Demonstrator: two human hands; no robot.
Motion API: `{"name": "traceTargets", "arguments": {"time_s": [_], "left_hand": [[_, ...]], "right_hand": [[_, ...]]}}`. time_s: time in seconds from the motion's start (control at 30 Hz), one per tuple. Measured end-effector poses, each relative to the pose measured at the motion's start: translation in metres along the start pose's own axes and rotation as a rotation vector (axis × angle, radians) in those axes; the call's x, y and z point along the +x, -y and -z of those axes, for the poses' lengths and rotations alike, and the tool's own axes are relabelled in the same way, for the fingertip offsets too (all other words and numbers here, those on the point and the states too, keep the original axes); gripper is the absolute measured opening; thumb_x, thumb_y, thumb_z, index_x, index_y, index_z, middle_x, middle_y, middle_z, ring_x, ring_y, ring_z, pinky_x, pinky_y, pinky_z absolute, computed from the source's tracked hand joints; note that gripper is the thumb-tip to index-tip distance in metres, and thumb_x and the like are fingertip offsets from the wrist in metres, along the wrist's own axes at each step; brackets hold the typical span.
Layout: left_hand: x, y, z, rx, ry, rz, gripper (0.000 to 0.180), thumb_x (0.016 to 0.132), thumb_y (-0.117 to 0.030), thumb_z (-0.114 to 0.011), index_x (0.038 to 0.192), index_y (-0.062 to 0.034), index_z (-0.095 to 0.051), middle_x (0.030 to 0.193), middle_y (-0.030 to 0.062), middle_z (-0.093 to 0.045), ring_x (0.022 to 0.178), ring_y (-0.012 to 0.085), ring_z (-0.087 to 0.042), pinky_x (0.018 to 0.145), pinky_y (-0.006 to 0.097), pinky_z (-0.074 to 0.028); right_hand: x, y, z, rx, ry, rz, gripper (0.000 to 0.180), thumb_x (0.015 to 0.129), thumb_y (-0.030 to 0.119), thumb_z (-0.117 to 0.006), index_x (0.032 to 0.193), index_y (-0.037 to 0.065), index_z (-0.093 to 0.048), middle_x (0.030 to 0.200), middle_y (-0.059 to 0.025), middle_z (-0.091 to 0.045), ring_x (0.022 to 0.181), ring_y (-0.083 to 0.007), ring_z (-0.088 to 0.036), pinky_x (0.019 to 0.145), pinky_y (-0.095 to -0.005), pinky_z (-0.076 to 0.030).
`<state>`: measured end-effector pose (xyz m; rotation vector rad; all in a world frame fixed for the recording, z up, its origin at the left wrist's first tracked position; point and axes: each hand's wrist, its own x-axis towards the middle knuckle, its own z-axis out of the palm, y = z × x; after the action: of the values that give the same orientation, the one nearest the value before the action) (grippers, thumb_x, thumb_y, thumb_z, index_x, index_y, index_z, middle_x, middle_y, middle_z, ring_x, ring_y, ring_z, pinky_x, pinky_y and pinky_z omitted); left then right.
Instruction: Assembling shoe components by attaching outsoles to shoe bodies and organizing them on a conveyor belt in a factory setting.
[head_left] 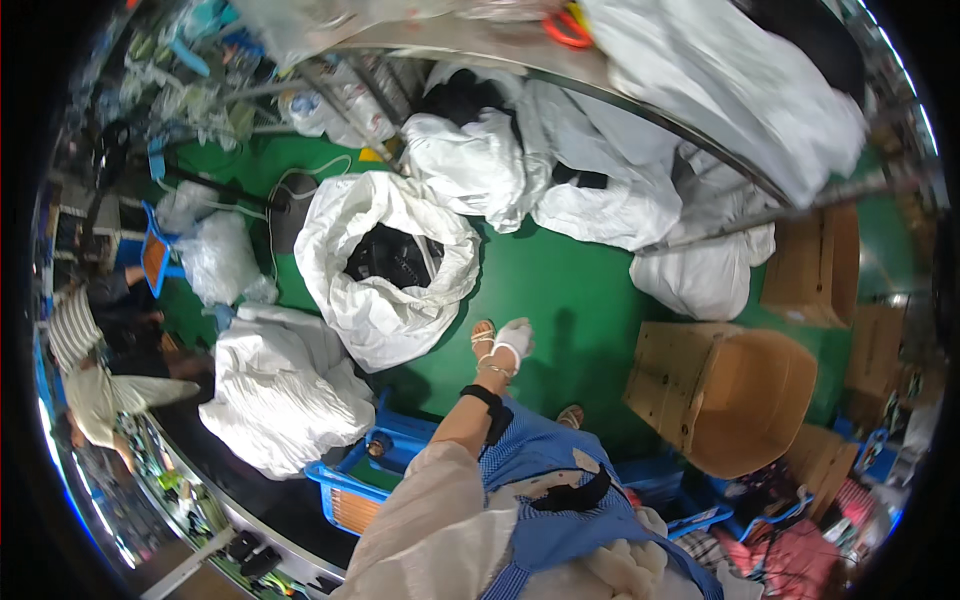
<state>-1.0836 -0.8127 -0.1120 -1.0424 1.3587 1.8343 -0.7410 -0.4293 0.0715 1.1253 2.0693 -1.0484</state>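
Observation:
My left arm, in a white sleeve with a black band at the wrist, reaches ahead over the green floor. My left hand (515, 342), in a white glove, hangs low beside my sandalled foot (483, 335); its fingers are too small to make out. Close to my body, near the lower edge, my right hand (630, 566) also appears white-gloved, with fingers curled in front of my blue apron (570, 540). Whatever those fingers may hold is hidden. Nearest ahead of the left hand stands a large white sack (330, 240), its mouth rolled open around black items (395, 258).
Another white sack (285, 390) stands left, near a blue crate (350, 495). An open cardboard box (655, 390) lies right. White sacks (465, 165) sit under the metal table (590, 65). A person in stripes (75, 330) is at far left. Cables cross the floor.

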Motion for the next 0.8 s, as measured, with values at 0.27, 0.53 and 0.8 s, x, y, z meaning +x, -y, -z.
{"name": "traceTargets", "arguments": {"time_s": [0.27,0.53,0.8], "left_hand": [[0.025,-0.030,0.147,-0.279,-0.276,-0.153,0.031,0.091,-0.015,-0.050,0.119,-0.0076,-0.061,0.091,0.0084,-0.065,0.074,0.0181,-0.061,0.063,0.028,-0.050],[0.009,-0.052,0.180,-0.494,-0.332,-0.063,0.041,0.095,-0.024,-0.049,0.133,-0.0116,-0.048,0.112,0.0158,-0.060,0.092,0.0312,-0.062,0.082,0.045,-0.054],[0.001,-0.087,0.138,-0.723,-0.471,-0.063,0.035,0.093,-0.014,-0.050,0.125,-0.0024,-0.055,0.098,0.0096,-0.066,0.074,0.0156,-0.064,0.064,0.029,-0.054]], "right_hand": [[0.053,0.299,-0.036,-0.443,0.244,0.142,0.027,0.090,0.019,-0.052,0.098,-0.003,-0.067,0.076,-0.0058,-0.067,0.068,-0.0110,-0.061,0.065,-0.0251,-0.049],[0.181,0.472,-0.070,-0.835,0.320,0.946,0.028,0.090,0.027,-0.051,0.097,0.004,-0.065,0.090,-0.0193,-0.065,0.085,-0.0371,-0.063,0.076,-0.0413,-0.051],[0.282,0.648,-0.217,-1.159,0.303,1.122,0.031,0.091,0.030,-0.044,0.089,0.005,-0.062,0.091,-0.0230,-0.064,0.088,-0.0422,-0.061,0.078,-0.0495,-0.048]]}}
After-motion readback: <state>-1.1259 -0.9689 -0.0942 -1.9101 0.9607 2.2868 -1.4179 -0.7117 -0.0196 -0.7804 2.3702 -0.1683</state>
